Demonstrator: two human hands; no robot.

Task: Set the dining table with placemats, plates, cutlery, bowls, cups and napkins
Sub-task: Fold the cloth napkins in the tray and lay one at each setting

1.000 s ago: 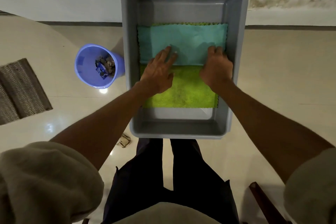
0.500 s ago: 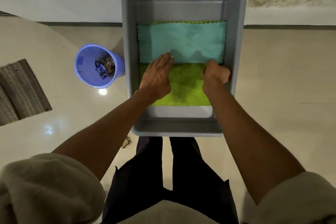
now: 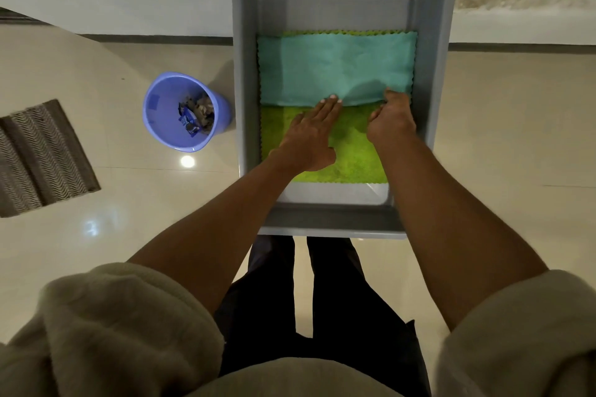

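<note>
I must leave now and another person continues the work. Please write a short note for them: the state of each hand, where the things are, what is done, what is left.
Left hand: flat, fingers straight, resting on the green cloth, fingertips at the near edge of the teal cloth.
Right hand: fingers curled at the teal cloth's near right edge; it seems to pinch it, but the grip is hidden.
Both cloths lie in the grey tub, teal on top of green.
Done: nothing is visible on a table yet.
Left: lift the cloths out, then lay everything else; no plates, cutlery, bowls or cups are in view.
</note>
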